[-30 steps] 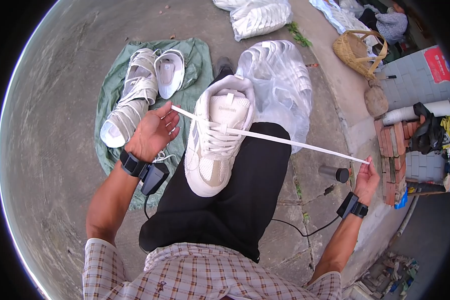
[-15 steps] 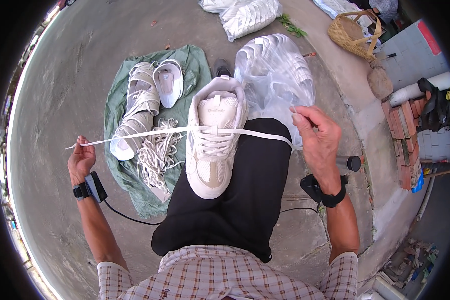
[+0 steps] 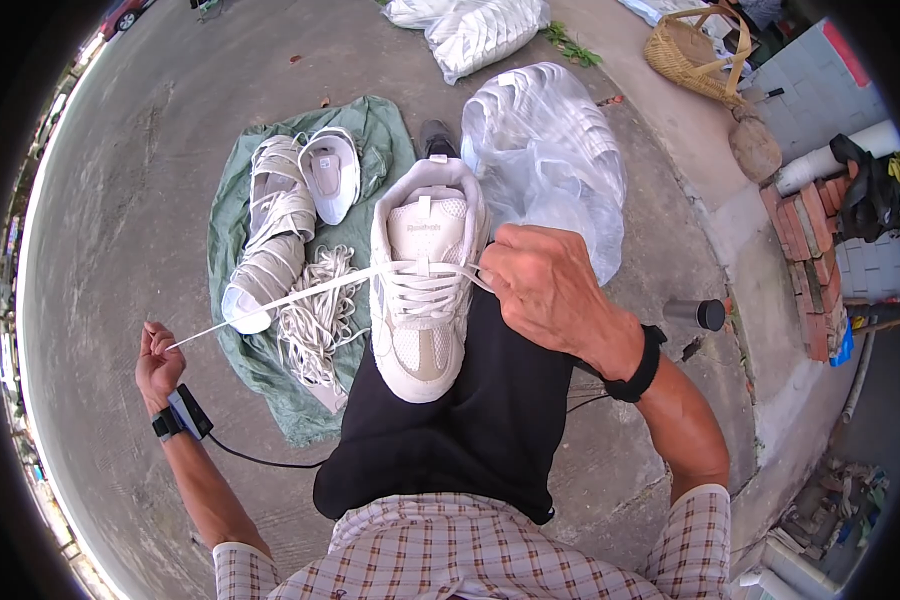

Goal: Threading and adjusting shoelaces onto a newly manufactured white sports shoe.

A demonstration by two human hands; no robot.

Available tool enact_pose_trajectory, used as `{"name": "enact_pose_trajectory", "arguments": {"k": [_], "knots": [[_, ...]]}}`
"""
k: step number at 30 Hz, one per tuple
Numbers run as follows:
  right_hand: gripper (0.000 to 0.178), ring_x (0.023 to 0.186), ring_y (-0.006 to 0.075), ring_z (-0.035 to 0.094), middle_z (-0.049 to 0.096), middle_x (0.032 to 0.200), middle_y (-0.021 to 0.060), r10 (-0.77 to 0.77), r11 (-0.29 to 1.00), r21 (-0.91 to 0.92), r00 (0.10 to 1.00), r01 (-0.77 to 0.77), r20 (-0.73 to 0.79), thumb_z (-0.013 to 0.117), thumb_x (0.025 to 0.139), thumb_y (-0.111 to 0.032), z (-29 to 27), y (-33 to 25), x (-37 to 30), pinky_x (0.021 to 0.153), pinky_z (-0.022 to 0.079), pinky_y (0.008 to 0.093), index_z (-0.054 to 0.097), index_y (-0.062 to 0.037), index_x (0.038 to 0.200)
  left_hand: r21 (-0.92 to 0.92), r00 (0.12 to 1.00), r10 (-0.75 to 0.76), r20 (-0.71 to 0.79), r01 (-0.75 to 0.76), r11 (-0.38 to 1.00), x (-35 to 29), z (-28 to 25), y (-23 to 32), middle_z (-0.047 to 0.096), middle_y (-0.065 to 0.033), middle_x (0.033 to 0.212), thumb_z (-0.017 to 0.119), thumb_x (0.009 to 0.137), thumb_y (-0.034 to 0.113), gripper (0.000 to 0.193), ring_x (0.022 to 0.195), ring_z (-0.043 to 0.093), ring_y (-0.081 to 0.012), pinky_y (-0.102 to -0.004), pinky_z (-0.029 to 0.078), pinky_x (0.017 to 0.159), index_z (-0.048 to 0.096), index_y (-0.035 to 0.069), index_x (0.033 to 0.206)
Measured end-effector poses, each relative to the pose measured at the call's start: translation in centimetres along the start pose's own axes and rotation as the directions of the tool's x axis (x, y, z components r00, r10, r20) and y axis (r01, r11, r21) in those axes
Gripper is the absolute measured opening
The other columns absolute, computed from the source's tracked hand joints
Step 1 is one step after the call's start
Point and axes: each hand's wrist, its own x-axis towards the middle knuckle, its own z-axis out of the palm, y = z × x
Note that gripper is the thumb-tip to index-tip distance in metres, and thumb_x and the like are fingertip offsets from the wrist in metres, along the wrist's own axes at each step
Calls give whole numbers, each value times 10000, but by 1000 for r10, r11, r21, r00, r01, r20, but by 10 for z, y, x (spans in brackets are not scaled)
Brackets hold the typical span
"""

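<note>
A white sneaker (image 3: 422, 285) rests on my black-trousered thigh (image 3: 470, 420), toe toward me. A flat white lace (image 3: 290, 298) runs from its upper eyelets out to the left. My left hand (image 3: 157, 362) pinches the lace's far end, arm stretched out low over the concrete. My right hand (image 3: 542, 287) presses against the shoe's right side at the eyelets, fingers closed on the lace there.
A green cloth (image 3: 238, 215) on the concrete carries a stack of white shoes (image 3: 270, 230) and a heap of loose laces (image 3: 315, 325). A clear plastic bag (image 3: 555, 150) lies beyond the shoe. Right: a wicker basket (image 3: 692, 55), red bricks (image 3: 810, 260), a black-capped cylinder (image 3: 698, 314).
The lace, first pulled out to the right by my right hand, now stretches left from my left hand. My right hand has come in onto the shoe's eyelets.
</note>
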Motion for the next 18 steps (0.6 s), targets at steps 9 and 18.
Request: {"name": "enact_pose_trajectory", "arguments": {"k": [9,18], "knots": [[132,677,374,627,649,755,184,252,960,89,960,-264,122,672,821,-78,6,-7,12,622,466,438,649,38,764,457,976,131,173,-198,867,-2,13,-25,581,-18,847,486,1079,100,264,596,363,-49,-193,320,486,618,-58,1245],[151,696,353,643,648,744,152,222,938,260,973,-230,60,684,864,-94,6,-5,7,634,484,444,640,13,768,869,898,-223,378,-261,421,-87,121,-253,672,35,839,614,1023,137,210,520,314,6,-177,219,448,703,16,1171]]}}
